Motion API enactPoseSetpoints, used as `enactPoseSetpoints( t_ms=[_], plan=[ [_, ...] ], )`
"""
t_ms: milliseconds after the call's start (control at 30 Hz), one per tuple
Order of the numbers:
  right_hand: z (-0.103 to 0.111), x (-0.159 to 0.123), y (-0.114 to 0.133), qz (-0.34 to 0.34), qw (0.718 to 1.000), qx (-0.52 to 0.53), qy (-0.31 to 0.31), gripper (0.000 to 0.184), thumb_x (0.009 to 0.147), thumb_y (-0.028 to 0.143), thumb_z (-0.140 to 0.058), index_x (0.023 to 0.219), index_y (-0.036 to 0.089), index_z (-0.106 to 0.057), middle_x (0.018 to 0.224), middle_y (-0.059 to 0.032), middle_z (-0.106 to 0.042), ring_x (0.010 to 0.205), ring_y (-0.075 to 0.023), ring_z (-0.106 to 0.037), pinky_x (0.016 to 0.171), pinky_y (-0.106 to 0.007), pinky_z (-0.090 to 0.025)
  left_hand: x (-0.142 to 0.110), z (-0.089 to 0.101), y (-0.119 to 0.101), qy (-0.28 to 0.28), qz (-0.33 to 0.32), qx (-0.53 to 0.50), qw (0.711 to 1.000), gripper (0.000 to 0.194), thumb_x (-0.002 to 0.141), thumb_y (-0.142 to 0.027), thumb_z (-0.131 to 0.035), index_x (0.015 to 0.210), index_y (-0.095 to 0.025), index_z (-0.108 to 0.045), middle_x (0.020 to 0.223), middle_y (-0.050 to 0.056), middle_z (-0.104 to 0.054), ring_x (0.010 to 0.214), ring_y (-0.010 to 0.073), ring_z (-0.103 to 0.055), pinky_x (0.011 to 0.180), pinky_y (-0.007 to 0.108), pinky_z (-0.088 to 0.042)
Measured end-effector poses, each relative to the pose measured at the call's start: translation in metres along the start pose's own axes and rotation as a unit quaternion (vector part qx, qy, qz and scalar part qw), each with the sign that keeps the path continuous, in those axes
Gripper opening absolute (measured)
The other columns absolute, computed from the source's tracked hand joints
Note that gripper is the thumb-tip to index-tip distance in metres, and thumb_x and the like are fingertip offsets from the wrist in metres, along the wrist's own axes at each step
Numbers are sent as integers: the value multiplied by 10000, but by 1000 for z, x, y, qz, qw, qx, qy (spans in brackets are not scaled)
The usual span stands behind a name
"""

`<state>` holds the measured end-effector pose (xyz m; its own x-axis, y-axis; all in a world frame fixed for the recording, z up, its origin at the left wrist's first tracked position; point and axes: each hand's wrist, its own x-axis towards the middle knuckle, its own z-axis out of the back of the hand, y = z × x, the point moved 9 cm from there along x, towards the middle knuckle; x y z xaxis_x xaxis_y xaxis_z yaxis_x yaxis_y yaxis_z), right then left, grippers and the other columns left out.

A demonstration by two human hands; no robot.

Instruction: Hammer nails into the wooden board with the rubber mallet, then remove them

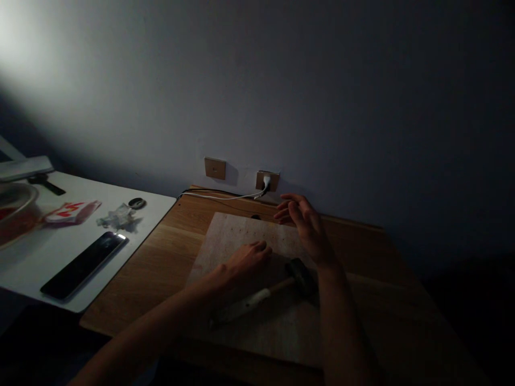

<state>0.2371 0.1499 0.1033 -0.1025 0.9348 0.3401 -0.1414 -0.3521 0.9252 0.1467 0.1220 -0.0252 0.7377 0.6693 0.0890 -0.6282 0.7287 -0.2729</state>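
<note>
A pale wooden board (237,230) lies on a brown wooden table (173,252). My left hand (245,260) rests on the board with its fingers curled down, pressing near the board's middle; whether anything is under the fingertips is too dark to tell. My right hand (303,222) hovers over the board's far right corner with its fingers spread and nothing in them. A hammer (277,289) with a dark head and a pale handle lies on the board between my two forearms, untouched.
A white table (52,252) adjoins on the left, carrying a dark phone (82,265), a red-and-white packet (70,210), crumpled clear wrapping (116,217), a small dark disc (137,203) and a bowl (14,209). A white charger (266,183) sits in a wall socket, cable trailing left.
</note>
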Motion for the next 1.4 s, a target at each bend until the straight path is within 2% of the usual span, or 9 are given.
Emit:
enactPoseSetpoints(
  t_ms=[333,467,633,767,867,967,1067,1200,1400],
  plan=[
    [0,0,-2,-8,1000,-9,7,394,982,568,-508,1197,253,-606,1047,-48,-678,896,-185,-672,800,-336,-538,-7,4,-3,-37,-27,-7,999,151,1008,-193,-458,1076,-159,-588,1075,96,-631,952,211,-609,838,332,-537],
    [1,0,-4,-12,1000,-12,8,403,976,578,-514,1203,258,-604,1068,-49,-686,905,-181,-674,805,-330,-539,-23,17,-5,-70,-32,-39,996,253,985,-196,-502,1231,-178,-554,1266,107,-607,1111,224,-609,941,354,-536],
    [4,-2,-2,-13,1000,-17,5,389,968,565,-541,1203,261,-600,1063,-39,-677,923,-178,-677,816,-327,-540,-70,28,17,-129,11,-69,989,316,979,-248,-544,1293,-216,-530,1357,106,-566,1198,221,-592,1026,381,-516],
    [7,-4,7,2,999,-41,0,385,948,552,-582,1194,256,-600,1067,-47,-664,974,-197,-662,828,-338,-543,-125,35,45,-185,68,-39,980,232,989,-288,-529,1200,-236,-609,1346,102,-570,1189,241,-601,1004,419,-529],
    [16,-7,20,47,992,-113,-29,295,950,516,-591,1048,249,-666,1117,-62,-630,1058,-216,-623,903,-363,-522,-164,39,59,-209,101,-2,973,192,992,-260,-508,935,-220,-687,1300,89,-601,1113,248,-627,930,417,-551],
    [28,-16,23,75,977,-187,-67,279,951,476,-587,845,230,-665,1141,-76,-583,1056,-229,-611,935,-392,-508,-193,41,65,-204,126,14,971,208,976,-216,-516,1060,-255,-703,1383,82,-568,1184,263,-590,951,412,-545],
    [35,-37,2,70,961,-264,-51,190,906,415,-632,957,235,-663,1152,-86,-585,1060,-253,-612,943,-434,-513,-208,41,63,-198,120,20,973,347,972,-173,-486,1267,-282,-632,1376,79,-588,1235,254,-562,1000,411,-520],
    [55,-90,-55,-9,932,-362,-32,288,875,432,-604,1073,234,-669,1156,-101,-621,1105,-281,-625,1006,-476,-496,-216,39,56,-188,98,26,977,292,994,-222,-487,1239,-253,-643,1275,73,-669,1187,243,-592,1007,406,-492],
    [114,-180,-117,-181,891,-399,-122,592,884,662,-436,1158,192,-668,1252,-164,-673,1212,-344,-612,1086,-552,-443,-222,33,35,-168,51,31,984,324,996,-246,-493,1296,-258,-615,1280,52,-697,1244,260,-571,1063,427,-440]
  ],
)
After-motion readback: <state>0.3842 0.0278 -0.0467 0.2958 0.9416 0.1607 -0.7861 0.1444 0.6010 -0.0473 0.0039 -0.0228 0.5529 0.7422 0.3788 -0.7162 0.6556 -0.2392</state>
